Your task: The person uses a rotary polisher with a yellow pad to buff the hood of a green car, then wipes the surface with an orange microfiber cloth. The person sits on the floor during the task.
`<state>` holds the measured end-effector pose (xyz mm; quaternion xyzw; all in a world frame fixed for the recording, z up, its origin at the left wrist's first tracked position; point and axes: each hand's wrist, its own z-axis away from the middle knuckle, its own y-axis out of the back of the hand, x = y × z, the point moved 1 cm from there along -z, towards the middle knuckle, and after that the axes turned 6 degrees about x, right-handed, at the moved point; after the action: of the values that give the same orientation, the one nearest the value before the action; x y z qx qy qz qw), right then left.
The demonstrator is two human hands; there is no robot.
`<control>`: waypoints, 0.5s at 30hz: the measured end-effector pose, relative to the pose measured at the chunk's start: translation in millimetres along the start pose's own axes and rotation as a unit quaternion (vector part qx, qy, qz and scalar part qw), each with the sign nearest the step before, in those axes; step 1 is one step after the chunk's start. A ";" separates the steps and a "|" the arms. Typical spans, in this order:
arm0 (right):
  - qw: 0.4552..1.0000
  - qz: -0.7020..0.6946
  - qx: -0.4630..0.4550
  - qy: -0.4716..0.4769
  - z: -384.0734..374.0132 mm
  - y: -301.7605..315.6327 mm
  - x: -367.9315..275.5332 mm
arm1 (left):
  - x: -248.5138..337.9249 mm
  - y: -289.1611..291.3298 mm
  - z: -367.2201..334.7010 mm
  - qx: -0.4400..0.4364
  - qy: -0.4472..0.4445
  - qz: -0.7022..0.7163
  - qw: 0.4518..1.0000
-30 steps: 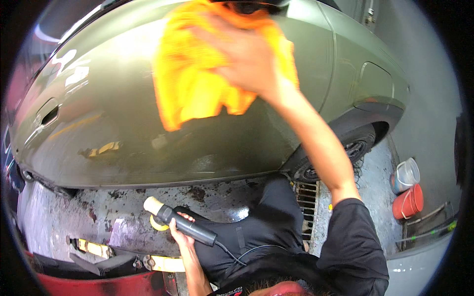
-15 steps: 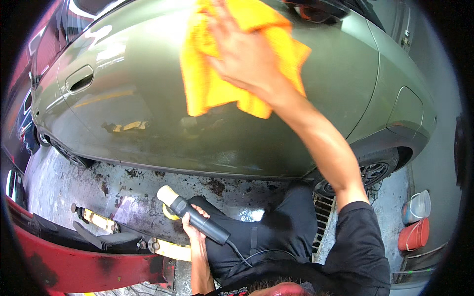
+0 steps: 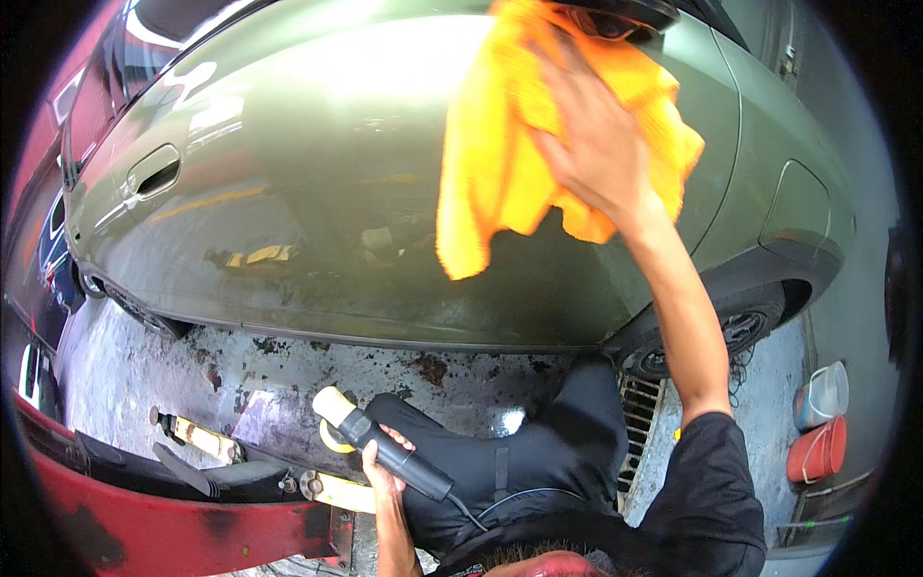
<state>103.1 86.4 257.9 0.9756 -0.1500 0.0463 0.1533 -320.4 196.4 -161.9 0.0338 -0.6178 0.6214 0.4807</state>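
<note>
My right hand [image 3: 596,149] lies with its fingers stretched flat on an orange cloth [image 3: 476,183], pressing it against the side of a green car [image 3: 336,212]. The cloth hangs in loose folds below and beside the hand, just under the dark side mirror [image 3: 635,12]. Low by my lap, my left hand [image 3: 383,473] is closed around the dark grey body of a corded polisher [image 3: 415,471]. Its cream head and yellow round pad [image 3: 336,438] point away from me, apart from the car. The cord [image 3: 468,514] runs back toward my lap.
A red lift arm [image 3: 173,529] with yellowish pads crosses the lower left. Beside my right leg runs a floor drain grate [image 3: 638,423]. A red bucket [image 3: 815,452] and a translucent one [image 3: 825,394] stand at the right, past the car wheel [image 3: 750,327].
My right hand has slid the orange cloth to the right and slightly down across the car's side. My left hand keeps hold of the polisher in nearly the same place.
</note>
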 end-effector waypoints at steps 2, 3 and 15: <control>0.998 -0.013 0.030 0.054 -35.8 -39.4 -31.6 | -0.6 -0.2 -3.6 -0.005 0.014 -0.005 1.000; 0.997 -0.010 0.022 0.073 -56.5 -61.1 -52.3 | -1.4 -1.0 -3.8 -0.006 0.027 -0.006 1.000; 0.994 0.102 -0.013 0.027 10.2 13.9 -26.0 | -3.1 4.7 4.5 -0.002 0.028 -0.003 1.000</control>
<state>74.6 77.9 248.7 0.9516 -0.2456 0.0857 0.1640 -324.2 192.1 -166.2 0.0172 -0.6057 0.6192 0.4994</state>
